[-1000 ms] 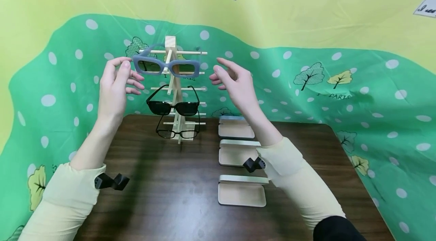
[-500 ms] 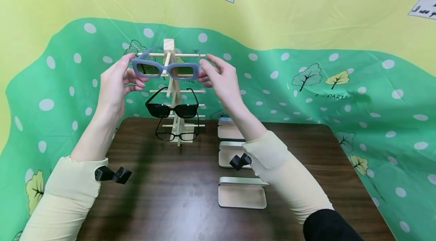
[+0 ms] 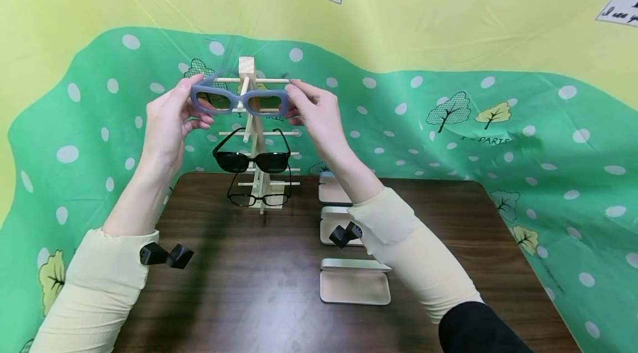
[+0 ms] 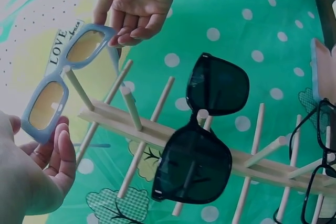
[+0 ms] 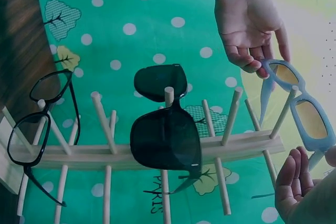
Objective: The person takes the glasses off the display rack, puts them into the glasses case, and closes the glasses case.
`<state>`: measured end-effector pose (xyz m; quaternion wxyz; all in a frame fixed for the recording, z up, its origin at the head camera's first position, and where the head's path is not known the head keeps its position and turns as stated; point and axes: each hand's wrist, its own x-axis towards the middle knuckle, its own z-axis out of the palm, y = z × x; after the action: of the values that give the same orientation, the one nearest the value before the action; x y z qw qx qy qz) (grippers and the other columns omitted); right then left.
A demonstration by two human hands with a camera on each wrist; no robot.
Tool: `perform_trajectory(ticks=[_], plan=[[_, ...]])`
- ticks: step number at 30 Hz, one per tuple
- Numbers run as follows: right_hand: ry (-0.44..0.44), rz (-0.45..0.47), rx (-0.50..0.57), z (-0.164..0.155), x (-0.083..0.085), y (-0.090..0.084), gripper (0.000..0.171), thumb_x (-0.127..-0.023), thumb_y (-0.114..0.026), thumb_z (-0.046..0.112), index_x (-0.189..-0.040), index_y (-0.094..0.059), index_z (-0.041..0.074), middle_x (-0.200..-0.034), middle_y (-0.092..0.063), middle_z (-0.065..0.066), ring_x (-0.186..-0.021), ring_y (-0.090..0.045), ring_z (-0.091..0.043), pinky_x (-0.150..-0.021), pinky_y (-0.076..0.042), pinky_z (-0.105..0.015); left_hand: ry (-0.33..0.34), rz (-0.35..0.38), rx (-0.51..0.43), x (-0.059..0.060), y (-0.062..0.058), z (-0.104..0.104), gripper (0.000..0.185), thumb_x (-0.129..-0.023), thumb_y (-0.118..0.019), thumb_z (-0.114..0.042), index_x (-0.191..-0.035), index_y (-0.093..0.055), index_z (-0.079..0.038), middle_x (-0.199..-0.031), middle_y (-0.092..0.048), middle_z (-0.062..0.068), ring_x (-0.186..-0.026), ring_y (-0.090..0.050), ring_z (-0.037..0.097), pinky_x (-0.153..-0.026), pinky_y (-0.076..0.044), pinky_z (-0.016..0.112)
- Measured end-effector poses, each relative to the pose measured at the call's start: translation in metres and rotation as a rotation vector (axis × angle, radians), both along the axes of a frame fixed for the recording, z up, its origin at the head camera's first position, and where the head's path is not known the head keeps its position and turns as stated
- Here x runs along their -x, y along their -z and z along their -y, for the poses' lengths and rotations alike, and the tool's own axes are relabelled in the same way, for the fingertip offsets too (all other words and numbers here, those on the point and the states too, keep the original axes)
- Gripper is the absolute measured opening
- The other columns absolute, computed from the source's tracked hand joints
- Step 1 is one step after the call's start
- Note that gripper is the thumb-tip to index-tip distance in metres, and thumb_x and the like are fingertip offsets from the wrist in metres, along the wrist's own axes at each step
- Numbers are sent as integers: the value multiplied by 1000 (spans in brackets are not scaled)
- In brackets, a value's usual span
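My R hand [image 3: 314, 106] has come in, so both sets of fingers now pinch the blue specs [image 3: 239, 100], L hand [image 3: 166, 120] at the other end, at the rack's [image 3: 247, 67] top pegs, w/ black shades [image 3: 252, 160] hanging below.

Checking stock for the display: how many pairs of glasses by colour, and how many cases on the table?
Blue glasses: 1
Black sunglasses: 1
Black clear-lens glasses: 1
Cases: 3, two partly hidden by the right arm
Total: 6
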<state>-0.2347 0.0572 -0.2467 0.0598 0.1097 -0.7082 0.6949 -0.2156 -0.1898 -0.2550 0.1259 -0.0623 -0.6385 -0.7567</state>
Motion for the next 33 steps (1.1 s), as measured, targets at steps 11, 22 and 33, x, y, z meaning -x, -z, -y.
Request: perform_trajectory(ticks=[11, 22, 33], plan=[[-22, -29, 59, -12, -12, -9, 43, -103, -61, 22, -143, -61, 6, -90, -72, -8, -79, -67, -16, -71, -60, -24, -34, -123, -5, -13, -12, -14, 42, -104, -60, -33, -136, -67, -5, -77, -72, 4, -64, -62, 16, -64, -58, 20], [-53, -82, 117, -36, -28, -17, 45, -102, -61, 19, -145, -58, 5, -84, -74, -2, -78, -67, -15, -72, -60, -25, -131, -262, 69, -34, -17, -41, 37, -105, -58, -29, -134, -69, -10, -77, -72, 2, -64, -65, 15, -67, -58, 20], [-20, -120, 163, -65, -41, -20, 42, -102, -62, 19, -142, -62, 6, -109, -68, -7, -81, -67, -17, -73, -60, -26, -123, -356, 143, -49, -13, -71, 36, -106, -55, -25, -138, -66, -13, -80, -74, -3, -64, -64, 16, -66, -58, 20]])
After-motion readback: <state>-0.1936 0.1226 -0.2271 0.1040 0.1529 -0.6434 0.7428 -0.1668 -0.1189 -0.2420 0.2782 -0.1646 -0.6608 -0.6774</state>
